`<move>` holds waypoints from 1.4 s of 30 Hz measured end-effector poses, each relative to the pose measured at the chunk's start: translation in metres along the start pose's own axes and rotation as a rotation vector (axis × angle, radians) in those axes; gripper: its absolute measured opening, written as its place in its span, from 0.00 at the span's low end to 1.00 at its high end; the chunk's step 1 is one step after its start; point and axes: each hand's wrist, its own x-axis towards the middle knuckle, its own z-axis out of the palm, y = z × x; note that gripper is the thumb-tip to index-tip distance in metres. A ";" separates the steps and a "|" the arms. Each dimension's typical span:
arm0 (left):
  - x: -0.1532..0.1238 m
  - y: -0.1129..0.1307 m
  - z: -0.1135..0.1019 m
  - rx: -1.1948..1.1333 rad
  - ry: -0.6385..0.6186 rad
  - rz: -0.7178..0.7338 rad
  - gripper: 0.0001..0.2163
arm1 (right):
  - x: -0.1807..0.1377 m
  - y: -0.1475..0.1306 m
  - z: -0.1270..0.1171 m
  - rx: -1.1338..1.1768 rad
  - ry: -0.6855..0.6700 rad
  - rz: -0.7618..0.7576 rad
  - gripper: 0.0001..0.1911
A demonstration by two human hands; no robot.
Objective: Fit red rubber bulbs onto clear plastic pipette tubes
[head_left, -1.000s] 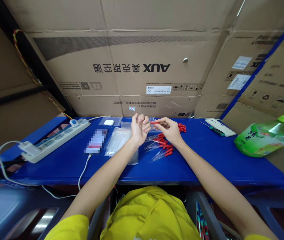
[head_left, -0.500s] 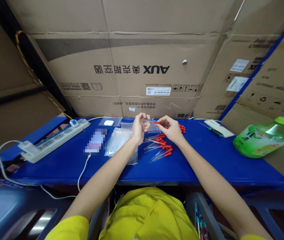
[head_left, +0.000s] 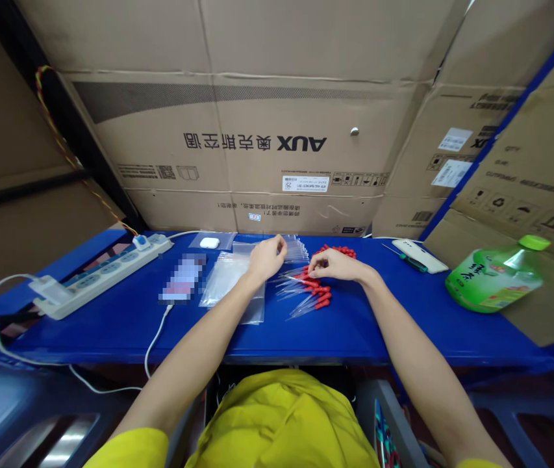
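Right hand (head_left: 339, 265): fingertips curled at the red-tipped droppers (head_left: 323, 303), cannot tell whether pinching one | left hand (head_left: 267, 257): fingers bent beside clear tubes (head_left: 298, 247), hold hidden | droppers: fanned on blue table (head_left: 403, 325), tips left | red bulbs (head_left: 347, 251): beyond right hand, far side | clear bags (head_left: 228, 281): left of droppers
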 end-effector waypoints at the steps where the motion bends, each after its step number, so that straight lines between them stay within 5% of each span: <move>1: 0.000 -0.002 0.003 0.030 -0.035 0.046 0.06 | 0.000 0.000 -0.001 -0.006 -0.010 0.012 0.16; 4: 0.000 -0.007 0.009 0.089 -0.149 0.179 0.08 | -0.002 0.003 -0.006 -0.065 0.016 0.024 0.19; 8: 0.001 -0.012 0.014 0.138 -0.247 0.287 0.11 | -0.001 0.011 -0.017 -0.251 0.303 0.032 0.23; 13: 0.003 -0.017 0.020 0.184 -0.268 0.271 0.10 | 0.002 0.018 -0.025 -0.449 0.604 0.055 0.20; 20: 0.006 -0.020 0.020 0.231 -0.315 0.229 0.06 | -0.003 0.031 -0.038 -0.608 0.813 0.277 0.17; 27: 0.004 -0.007 0.006 0.238 -0.221 0.175 0.09 | -0.011 0.039 -0.046 -0.614 0.864 0.353 0.16; 34: 0.003 0.002 0.001 -0.043 -0.077 0.098 0.11 | -0.022 0.051 -0.062 -0.543 1.022 0.454 0.18; 42: 0.002 0.001 0.012 -0.198 -0.025 0.156 0.11 | -0.027 0.074 -0.071 -0.381 0.748 0.468 0.18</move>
